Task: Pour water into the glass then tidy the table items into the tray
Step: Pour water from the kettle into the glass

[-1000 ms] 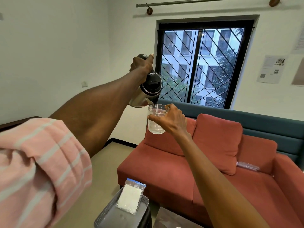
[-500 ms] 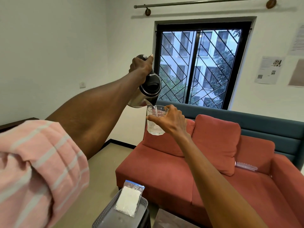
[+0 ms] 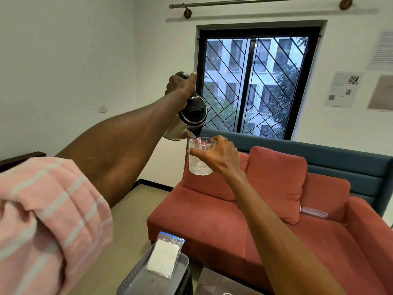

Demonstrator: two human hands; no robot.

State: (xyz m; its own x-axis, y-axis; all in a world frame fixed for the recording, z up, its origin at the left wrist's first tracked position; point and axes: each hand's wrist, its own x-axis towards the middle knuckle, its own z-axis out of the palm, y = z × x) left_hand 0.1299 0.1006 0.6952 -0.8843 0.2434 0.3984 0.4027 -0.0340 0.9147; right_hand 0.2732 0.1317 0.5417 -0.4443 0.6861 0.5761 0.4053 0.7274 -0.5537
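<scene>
Water runs in a thin stream from the kettle spout into the glass, which I hold up in the air in front of the window. My right hand wraps its fingers round the glass from the side. My left hand clamps the kettle handle, tipping the kettle down, thumb on top. Below, a grey tray holds a clear packet, beside the red sofa.
</scene>
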